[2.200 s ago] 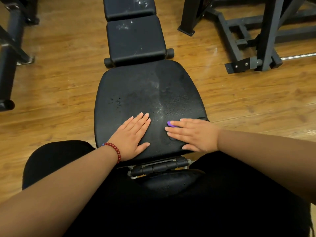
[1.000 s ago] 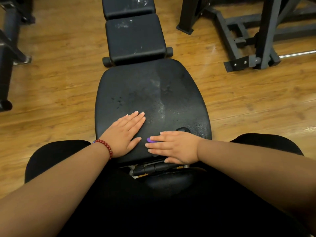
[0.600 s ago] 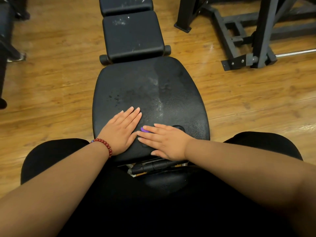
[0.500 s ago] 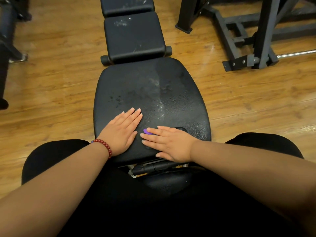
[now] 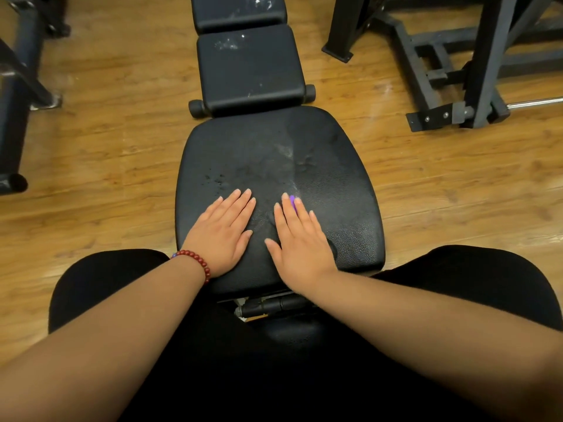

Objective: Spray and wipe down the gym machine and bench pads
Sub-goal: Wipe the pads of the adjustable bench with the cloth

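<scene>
Under the right hand [image 5: 300, 248], fingers [image 5: 302, 215] straight, purple thing [image 5: 292, 199] mostly hidden; left hand [image 5: 224, 236] flat.

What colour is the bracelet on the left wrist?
The bracelet is dark red, clearest in the head view.

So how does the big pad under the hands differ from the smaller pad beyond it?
The big pad is wide with rounded corners; the smaller pad is narrower and squarer. The big pad has the left hand and right hand flat on it; the smaller pad bears nothing. The big pad shows a pale smear down its middle; the smaller pad, white flecks. Both are black.
</scene>
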